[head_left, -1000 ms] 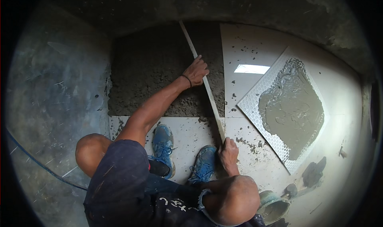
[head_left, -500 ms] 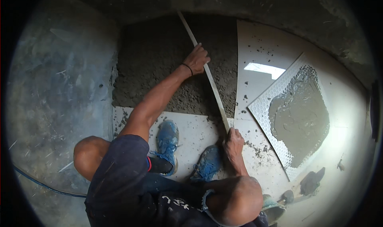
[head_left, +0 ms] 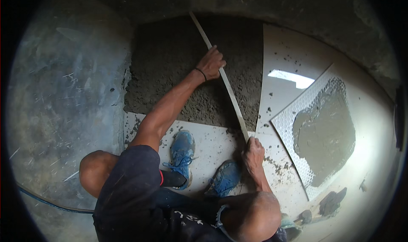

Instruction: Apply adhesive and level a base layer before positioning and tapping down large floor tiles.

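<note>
My left hand (head_left: pixel 211 63) is closed around a long, pale straightedge (head_left: pixel 233 97) laid diagonally across a bed of dark, crumbly mortar (head_left: pixel 165 59). My right hand (head_left: pixel 254 152) grips the lower end of that bar where the mortar meets the white floor tiles (head_left: pixel 280 97). A loose tile (head_left: pixel 284 140), underside up with a honeycomb pattern, lies at the right with a thick patch of grey wet mortar (head_left: pixel 323 140) spread over it.
A grey concrete wall (head_left: pixel 59 97) rises at the left, with a dark hose (head_left: pixel 51 203) low along it; another wall (head_left: pixel 289 8) borders the far side. My blue shoes (head_left: pixel 180 152) stand on tile. Dark tools (head_left: pixel 329 203) and a partly hidden bucket (head_left: pixel 290 229) are at the lower right.
The bar, with both my hands on it, has moved slightly leftward relative to the mortar bed. The whole scene has shifted rightward in the view.
</note>
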Demonstrator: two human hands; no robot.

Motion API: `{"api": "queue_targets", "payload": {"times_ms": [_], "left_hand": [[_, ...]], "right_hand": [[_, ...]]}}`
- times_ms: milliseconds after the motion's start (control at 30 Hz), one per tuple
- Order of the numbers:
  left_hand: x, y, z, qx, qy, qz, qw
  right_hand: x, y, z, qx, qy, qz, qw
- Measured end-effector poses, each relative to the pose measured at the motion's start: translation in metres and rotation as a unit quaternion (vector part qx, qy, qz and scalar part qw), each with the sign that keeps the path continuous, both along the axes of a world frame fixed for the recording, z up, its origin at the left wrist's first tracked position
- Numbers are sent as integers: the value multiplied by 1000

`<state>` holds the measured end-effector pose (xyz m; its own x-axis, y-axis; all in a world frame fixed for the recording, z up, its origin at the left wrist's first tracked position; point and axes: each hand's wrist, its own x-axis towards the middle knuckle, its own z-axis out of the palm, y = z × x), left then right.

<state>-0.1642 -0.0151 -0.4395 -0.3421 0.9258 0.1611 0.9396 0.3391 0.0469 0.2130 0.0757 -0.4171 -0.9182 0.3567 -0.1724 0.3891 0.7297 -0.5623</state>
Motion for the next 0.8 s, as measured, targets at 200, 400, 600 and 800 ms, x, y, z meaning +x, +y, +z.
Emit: {"api": "queue_targets", "payload": {"times_ms": [200, 400, 600, 800], "left_hand": [[-20, -27, 1, 118, -78, 23, 990], [-19, -34, -2, 100, -36, -27, 994], [-19, -36, 2, 32, -6, -1, 999], [-30, -50, 1, 61, -3, 1, 998]], "right_hand": [[-26, -16, -1, 21, -3, 28, 999], [-15, -14, -5, 6, 27, 3, 1000], [-19, -13, -6, -33, 6, 21, 999], [-30, -16, -6, -13, 23, 30, 999]]}}
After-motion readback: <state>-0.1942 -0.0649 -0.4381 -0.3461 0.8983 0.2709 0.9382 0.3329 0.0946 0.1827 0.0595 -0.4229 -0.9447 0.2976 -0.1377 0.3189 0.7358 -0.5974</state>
